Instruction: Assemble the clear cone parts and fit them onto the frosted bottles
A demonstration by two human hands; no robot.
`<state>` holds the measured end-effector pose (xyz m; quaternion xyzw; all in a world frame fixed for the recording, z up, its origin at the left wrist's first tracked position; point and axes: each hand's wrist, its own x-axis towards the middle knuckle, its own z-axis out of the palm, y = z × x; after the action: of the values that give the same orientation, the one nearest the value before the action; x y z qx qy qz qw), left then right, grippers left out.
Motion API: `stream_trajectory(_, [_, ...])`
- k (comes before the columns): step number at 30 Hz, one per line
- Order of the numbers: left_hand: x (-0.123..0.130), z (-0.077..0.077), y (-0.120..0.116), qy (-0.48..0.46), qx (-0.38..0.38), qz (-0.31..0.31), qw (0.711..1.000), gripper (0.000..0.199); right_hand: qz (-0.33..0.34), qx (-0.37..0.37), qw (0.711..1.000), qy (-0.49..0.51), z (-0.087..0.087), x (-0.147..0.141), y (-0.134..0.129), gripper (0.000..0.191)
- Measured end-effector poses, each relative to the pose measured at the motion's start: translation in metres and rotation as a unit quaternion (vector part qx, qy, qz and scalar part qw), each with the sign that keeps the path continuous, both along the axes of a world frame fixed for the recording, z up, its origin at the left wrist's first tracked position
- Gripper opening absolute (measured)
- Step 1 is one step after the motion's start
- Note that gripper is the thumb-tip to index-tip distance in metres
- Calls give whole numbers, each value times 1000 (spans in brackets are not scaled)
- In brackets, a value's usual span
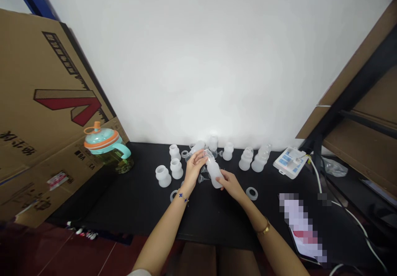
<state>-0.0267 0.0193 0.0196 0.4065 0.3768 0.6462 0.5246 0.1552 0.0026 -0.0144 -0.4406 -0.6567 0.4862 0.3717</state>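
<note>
A translucent white baby bottle (214,173) is tilted between my two hands above the black table. My left hand (195,164) grips its clear top end, fingers closed round it. Lower down, my right hand (228,183) is wrapped about the bottle's body. Open-necked white bottles, among them one bottle (163,176), stand to the left of my left hand. Clear nipples, such as the nipple (203,178), lie behind and beneath the held bottle. A ring collar (252,193) lies flat to the right, and another collar (174,195) is partly covered by my left wrist.
Bottles with clear tops, including one bottle (246,159), stand at the back right. Beyond them are a white plastic box (290,162), cables and a phone (304,230). A turquoise jug (107,147) and a large carton (46,102) are at the left; a white wall rises behind.
</note>
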Motion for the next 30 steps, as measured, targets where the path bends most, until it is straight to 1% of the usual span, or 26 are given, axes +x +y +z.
stream_trajectory(17, [-2,-6,3,13,12,-16,1000,52,0,1,1000,8,-1,1,1,36])
stream_trajectory(21, [-2,-7,5,13,14,-10,1000,51,1,6,1000,10,-2,1,2,34])
stream_trajectory(30, [-1,-4,3,14,7,-4,1000,52,0,1,1000,18,3,-1,0,29])
